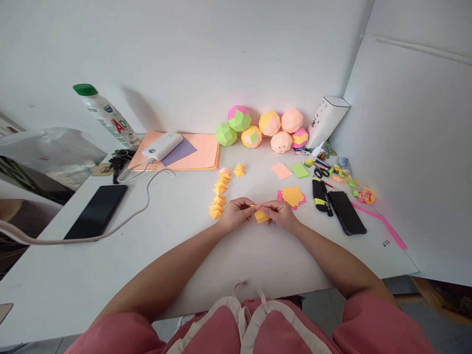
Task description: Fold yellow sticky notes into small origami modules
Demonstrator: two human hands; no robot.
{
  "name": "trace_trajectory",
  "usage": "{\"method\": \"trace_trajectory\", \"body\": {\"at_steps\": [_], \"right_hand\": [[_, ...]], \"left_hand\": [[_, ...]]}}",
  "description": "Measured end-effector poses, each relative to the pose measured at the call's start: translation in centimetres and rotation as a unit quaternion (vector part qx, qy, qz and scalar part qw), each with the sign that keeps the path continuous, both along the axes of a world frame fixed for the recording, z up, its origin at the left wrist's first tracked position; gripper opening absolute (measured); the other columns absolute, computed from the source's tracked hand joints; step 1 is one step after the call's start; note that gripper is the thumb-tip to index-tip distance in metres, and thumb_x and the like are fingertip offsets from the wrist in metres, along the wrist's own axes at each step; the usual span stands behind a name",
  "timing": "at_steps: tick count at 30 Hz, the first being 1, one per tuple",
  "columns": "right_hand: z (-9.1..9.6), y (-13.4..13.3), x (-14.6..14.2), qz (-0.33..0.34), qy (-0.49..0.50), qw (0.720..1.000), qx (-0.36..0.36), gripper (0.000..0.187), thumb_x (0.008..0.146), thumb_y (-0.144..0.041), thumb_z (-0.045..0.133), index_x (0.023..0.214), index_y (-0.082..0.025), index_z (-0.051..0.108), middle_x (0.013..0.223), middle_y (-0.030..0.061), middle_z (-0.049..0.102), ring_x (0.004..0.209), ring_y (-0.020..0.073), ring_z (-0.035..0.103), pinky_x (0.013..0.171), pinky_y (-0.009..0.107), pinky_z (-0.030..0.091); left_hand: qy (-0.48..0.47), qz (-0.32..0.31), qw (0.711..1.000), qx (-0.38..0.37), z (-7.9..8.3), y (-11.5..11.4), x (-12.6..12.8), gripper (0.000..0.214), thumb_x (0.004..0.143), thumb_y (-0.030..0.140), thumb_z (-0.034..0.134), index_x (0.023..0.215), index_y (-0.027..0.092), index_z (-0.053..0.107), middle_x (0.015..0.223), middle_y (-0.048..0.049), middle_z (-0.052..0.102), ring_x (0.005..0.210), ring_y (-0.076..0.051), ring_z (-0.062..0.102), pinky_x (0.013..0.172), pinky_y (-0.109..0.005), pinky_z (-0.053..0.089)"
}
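Between my two hands, above the white table, is an orange-yellow square of paper with a crease across it. My left hand pinches its left edge between thumb and fingers. On the opposite side, my right hand grips the paper, thumb on top. A column of folded orange paper pieces stands just left of my left hand, with another small folded stack behind. Beyond my right hand lies a pile of orange and pink paper sheets.
Faceted paper balls sit along the wall. At right are a black phone, a utility knife, scissors and paper scraps. At left are a power bank with its cable, a dark phone and a spray bottle.
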State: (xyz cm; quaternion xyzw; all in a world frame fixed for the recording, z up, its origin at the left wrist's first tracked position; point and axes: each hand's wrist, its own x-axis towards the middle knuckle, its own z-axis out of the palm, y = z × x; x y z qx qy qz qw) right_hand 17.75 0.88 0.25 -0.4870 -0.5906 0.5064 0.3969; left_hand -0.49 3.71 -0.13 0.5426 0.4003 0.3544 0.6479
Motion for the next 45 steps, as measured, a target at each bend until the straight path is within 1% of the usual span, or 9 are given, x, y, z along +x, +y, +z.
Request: {"method": "trace_trajectory", "body": {"at_steps": [9, 16, 18, 21, 25, 31, 34, 41, 45], "right_hand": [[-0.18, 0.12, 0.11, -0.005, 0.011, 1.000, -0.003, 0.027, 0.076, -0.040, 0.062, 0.087, -0.016, 0.069, 0.063, -0.0001, 0.060, 0.044, 0.0085, 0.053, 0.041, 0.021, 0.043], [-0.08, 0.13, 0.21, -0.017, 0.006, 1.000, -0.018, 0.028, 0.075, -0.040, 0.062, 0.086, -0.015, 0.069, 0.061, -0.0008, 0.058, 0.043, 0.0082, 0.053, 0.040, 0.020, 0.042], [-0.01, 0.11, 0.18, -0.018, 0.007, 1.000, -0.019, 0.028, 0.075, -0.041, 0.062, 0.086, -0.015, 0.068, 0.061, -0.0007, 0.059, 0.043, 0.0083, 0.054, 0.040, 0.020, 0.043], [0.07, 0.08, 0.10, -0.007, 0.007, 1.000, -0.015, 0.030, 0.075, -0.042, 0.062, 0.087, -0.016, 0.068, 0.063, 0.0003, 0.060, 0.044, 0.0085, 0.054, 0.041, 0.021, 0.044], [-0.10, 0.03, 0.05, 0.010, 0.002, 1.000, -0.019, 0.029, 0.074, -0.042, 0.062, 0.085, -0.016, 0.069, 0.068, 0.0013, 0.063, 0.045, 0.0080, 0.054, 0.043, 0.021, 0.047], [-0.39, 0.02, -0.02, 0.022, -0.002, 1.000, -0.017, 0.029, 0.074, -0.042, 0.062, 0.084, -0.016, 0.069, 0.071, 0.0026, 0.064, 0.051, 0.0099, 0.056, 0.046, 0.022, 0.050], [-0.11, 0.08, -0.04, 0.027, -0.004, 0.999, -0.017, 0.027, 0.074, -0.041, 0.062, 0.082, -0.015, 0.068, 0.068, 0.0020, 0.064, 0.048, 0.0088, 0.054, 0.044, 0.022, 0.048], [0.34, 0.34, 0.21, 0.002, 0.007, 1.000, -0.027, 0.026, 0.075, -0.039, 0.062, 0.081, -0.015, 0.067, 0.059, -0.0012, 0.060, 0.041, 0.0074, 0.052, 0.040, 0.020, 0.041], [0.38, 0.21, 0.12, 0.008, 0.006, 1.000, -0.025, 0.025, 0.075, -0.039, 0.061, 0.081, -0.016, 0.066, 0.062, -0.0007, 0.060, 0.043, 0.0073, 0.052, 0.041, 0.020, 0.042]], "left_hand": [[-0.037, 0.012, 0.999, 0.001, -0.26, 0.11, -0.19, 0.022, 0.074, 0.037, 0.062, 0.072, 0.015, 0.058, 0.052, 0.0034, 0.051, 0.048, -0.007, 0.045, 0.051, -0.021, 0.039], [-0.057, 0.066, 0.996, -0.019, 0.06, 0.16, -0.10, 0.023, 0.074, 0.039, 0.060, 0.073, 0.016, 0.054, 0.055, 0.0041, 0.052, 0.046, -0.007, 0.047, 0.051, -0.022, 0.041], [-0.056, 0.056, 0.997, -0.017, 0.09, 0.16, -0.12, 0.024, 0.074, 0.039, 0.060, 0.079, 0.017, 0.055, 0.056, 0.0043, 0.052, 0.047, -0.008, 0.049, 0.052, -0.023, 0.043], [-0.021, 0.016, 1.000, 0.000, 0.11, 0.03, -0.14, 0.025, 0.072, 0.038, 0.063, 0.085, 0.017, 0.057, 0.057, 0.0041, 0.052, 0.049, -0.008, 0.049, 0.052, -0.023, 0.041], [0.045, -0.008, 0.999, 0.021, 0.21, -0.28, -0.13, 0.021, 0.072, 0.037, 0.061, 0.080, 0.018, 0.058, 0.053, 0.0046, 0.049, 0.047, -0.008, 0.046, 0.047, -0.020, 0.036], [0.071, -0.018, 0.997, 0.037, 0.41, -0.53, 0.02, 0.016, 0.072, 0.034, 0.059, 0.073, 0.018, 0.057, 0.054, 0.0049, 0.048, 0.045, -0.007, 0.042, 0.043, -0.019, 0.032], [0.063, -0.007, 0.998, 0.022, 0.24, -0.34, -0.04, 0.014, 0.071, 0.031, 0.059, 0.072, 0.017, 0.056, 0.053, 0.0047, 0.050, 0.045, -0.007, 0.045, 0.045, -0.019, 0.034], [-0.044, 0.029, 0.999, -0.013, 0.26, 0.09, -0.30, 0.017, 0.073, 0.031, 0.058, 0.071, 0.017, 0.051, 0.056, 0.0025, 0.055, 0.049, -0.009, 0.050, 0.053, -0.024, 0.044], [-0.014, -0.004, 1.000, 0.001, 0.56, -0.14, -0.27, 0.020, 0.073, 0.034, 0.060, 0.083, 0.017, 0.055, 0.060, 0.0025, 0.056, 0.050, -0.009, 0.051, 0.053, -0.024, 0.043]]}}
